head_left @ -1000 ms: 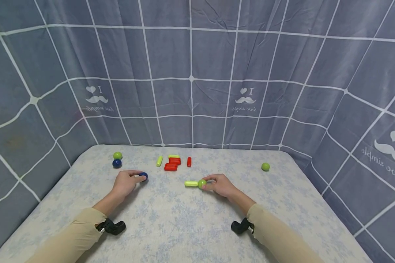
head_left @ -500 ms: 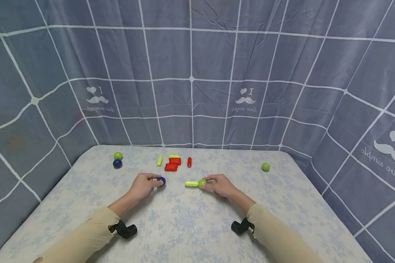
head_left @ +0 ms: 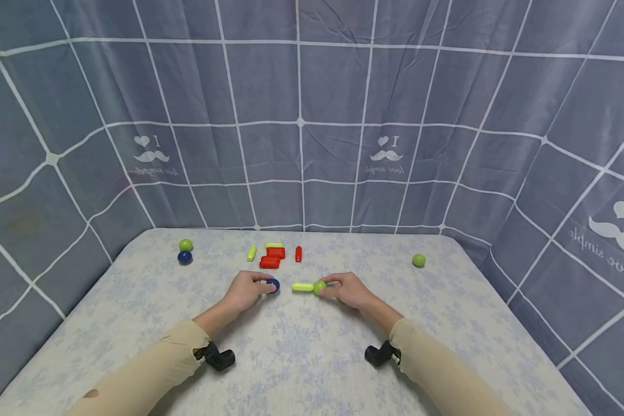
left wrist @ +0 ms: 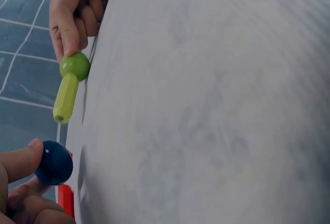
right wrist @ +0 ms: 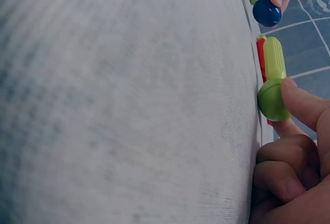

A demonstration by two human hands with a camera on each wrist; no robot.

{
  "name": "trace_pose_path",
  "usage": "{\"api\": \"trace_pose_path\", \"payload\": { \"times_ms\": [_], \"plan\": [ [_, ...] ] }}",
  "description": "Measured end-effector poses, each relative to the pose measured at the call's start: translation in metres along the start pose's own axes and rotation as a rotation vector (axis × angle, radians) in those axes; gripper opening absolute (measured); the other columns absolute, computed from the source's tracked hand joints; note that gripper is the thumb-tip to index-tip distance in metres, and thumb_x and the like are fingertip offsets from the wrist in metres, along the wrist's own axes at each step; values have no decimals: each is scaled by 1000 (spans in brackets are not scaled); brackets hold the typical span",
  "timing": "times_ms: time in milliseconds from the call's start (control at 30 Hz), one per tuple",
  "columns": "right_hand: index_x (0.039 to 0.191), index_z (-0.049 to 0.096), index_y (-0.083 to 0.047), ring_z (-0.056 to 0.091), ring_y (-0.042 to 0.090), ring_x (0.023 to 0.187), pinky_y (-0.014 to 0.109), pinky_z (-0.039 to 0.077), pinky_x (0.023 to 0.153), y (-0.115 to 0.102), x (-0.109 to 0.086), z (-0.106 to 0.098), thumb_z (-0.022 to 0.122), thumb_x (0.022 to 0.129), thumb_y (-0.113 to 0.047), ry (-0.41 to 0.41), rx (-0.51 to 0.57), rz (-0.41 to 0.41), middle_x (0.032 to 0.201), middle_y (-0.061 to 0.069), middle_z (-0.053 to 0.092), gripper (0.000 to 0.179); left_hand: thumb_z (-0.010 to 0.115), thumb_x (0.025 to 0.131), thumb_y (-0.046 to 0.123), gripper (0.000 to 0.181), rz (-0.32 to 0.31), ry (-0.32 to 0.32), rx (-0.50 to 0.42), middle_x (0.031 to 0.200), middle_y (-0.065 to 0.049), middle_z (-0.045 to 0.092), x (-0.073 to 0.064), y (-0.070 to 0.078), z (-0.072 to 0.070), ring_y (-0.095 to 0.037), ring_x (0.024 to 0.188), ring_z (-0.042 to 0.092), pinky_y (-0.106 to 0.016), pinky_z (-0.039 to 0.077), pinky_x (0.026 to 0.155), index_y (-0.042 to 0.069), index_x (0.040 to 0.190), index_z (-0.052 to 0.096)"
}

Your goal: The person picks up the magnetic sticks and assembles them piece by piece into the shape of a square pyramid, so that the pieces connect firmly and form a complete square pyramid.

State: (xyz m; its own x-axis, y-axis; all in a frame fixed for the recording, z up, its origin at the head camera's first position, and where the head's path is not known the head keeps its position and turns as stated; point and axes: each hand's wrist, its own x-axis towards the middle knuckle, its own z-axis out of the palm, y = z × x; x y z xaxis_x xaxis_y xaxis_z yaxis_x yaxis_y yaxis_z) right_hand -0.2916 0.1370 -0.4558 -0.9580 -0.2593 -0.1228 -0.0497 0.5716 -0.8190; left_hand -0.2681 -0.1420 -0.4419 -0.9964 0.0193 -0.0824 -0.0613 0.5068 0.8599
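Note:
My left hand pinches a dark blue ball between thumb and fingers. Facing it, my right hand pinches a green ball. Joined to that green ball is a yellow-green ribbed rod, pointing left toward the blue ball. A small dark spot shows at the rod's free end in the left wrist view. Between the blue ball and this end lies a short gap in the head view.
Behind the hands lie several red rods and two yellow-green rods. Back left, a green ball and a blue ball sit together; another green ball sits at right. A grey curtain surrounds the table.
My left hand has moved right with the blue ball, coming close to the rod's free end. The right hand has held still with the green ball and rod.

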Motion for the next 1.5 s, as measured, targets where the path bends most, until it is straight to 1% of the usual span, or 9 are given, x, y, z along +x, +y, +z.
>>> {"api": "trace_pose_path", "payload": {
  "times_ms": [233,467,633,733,800,933,1167,1367,1500],
  "plan": [
    [120,74,-18,40,13,60,27,36,56,-1,-1,-1,78,87,-36,0,-3,7,73,-2,50,38,77,88,16,32,24,-29,-30,120,-13,70,2,5,12,-17,82,51,-26,38,65,3,117,75],
    [120,74,-19,40,13,60,27,37,56,-3,-2,-1,78,87,-37,-1,-13,4,72,-2,51,38,77,87,13,30,36,-35,-38,97,-5,69,3,7,22,-15,72,45,-26,35,61,3,116,76],
    [121,74,-17,40,13,62,28,37,58,-5,-2,-1,78,88,-36,1,-16,3,74,-2,53,39,77,87,13,31,29,-33,-40,75,0,55,3,8,24,-15,62,38,-26,30,57,4,116,76],
    [122,74,-17,39,13,59,27,36,56,-4,-3,0,77,88,-36,0,-12,9,69,-2,48,38,78,87,15,31,10,-45,-53,64,2,44,3,7,23,-14,55,33,-26,28,53,6,117,76],
    [122,73,-17,40,13,62,28,37,58,-4,-3,0,77,88,-35,0,-7,11,76,-1,51,39,79,86,16,31,4,-53,-55,60,2,41,2,7,23,-14,53,33,-26,28,52,6,116,76],
    [125,72,-16,40,13,63,28,37,58,-5,-3,-1,77,89,-34,-5,18,24,81,0,52,41,80,85,19,32,3,-61,-44,65,1,48,2,8,23,-15,56,38,-26,31,54,7,114,77],
    [126,71,-16,28,11,48,26,29,47,-5,0,-2,77,89,-32,-9,81,67,57,-6,37,41,82,84,23,31,11,-58,13,83,-5,62,1,8,22,-18,67,44,-27,34,58,7,110,78],
    [123,70,-12,24,10,44,26,26,42,-5,3,-1,78,88,-33,3,137,96,53,-6,36,42,84,81,29,27,32,-62,81,97,-3,69,-4,7,23,-19,78,49,-29,39,62,10,100,80],
    [124,68,-12,22,10,42,27,25,41,-4,5,-1,75,91,-32,12,152,104,52,-6,36,39,86,79,33,28,45,-79,129,94,-2,70,-7,11,29,-19,78,52,-29,41,62,11,95,80]
  ]
}}
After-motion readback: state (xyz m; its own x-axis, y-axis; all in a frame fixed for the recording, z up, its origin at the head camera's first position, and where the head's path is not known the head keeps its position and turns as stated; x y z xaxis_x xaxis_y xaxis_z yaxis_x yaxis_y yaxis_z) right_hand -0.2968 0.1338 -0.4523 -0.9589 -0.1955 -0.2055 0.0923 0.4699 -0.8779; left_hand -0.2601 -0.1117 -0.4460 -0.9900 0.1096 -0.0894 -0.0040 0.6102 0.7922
